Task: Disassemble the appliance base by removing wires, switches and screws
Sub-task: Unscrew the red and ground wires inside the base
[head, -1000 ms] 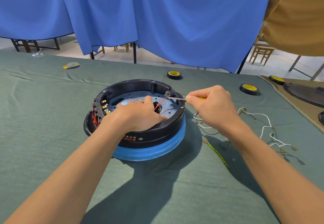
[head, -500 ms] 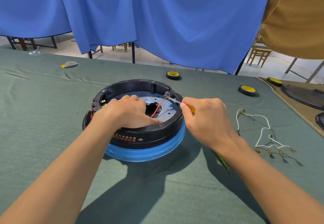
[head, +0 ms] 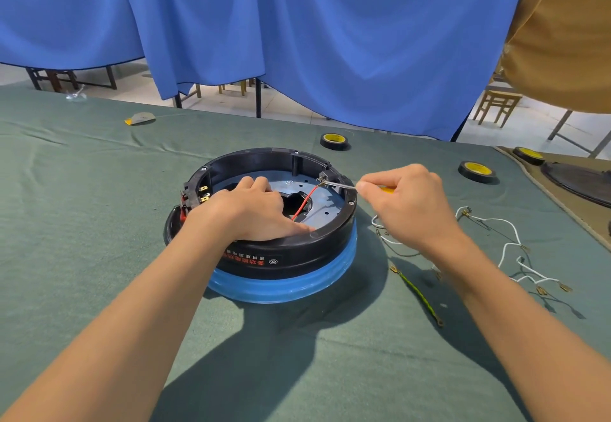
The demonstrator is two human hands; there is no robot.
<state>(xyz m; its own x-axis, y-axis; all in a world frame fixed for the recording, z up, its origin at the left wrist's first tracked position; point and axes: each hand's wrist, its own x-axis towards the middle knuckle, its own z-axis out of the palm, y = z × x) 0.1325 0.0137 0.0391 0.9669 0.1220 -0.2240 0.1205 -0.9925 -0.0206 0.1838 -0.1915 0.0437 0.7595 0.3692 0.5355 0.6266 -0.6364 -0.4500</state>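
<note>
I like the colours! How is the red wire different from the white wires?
The red wire is inside the black base, its top end at the rim where the screwdriver points; the white wires lie loose on the green cloth. The red wire is one straight strand; the white wires are several, curly. Both have metal ends.

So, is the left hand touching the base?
Touching. The head view shows the left hand resting on the base, thumb on its black rim.

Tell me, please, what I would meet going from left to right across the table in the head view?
scrap → base → right hand, gripping a screwdriver → rightmost tape roll
</note>
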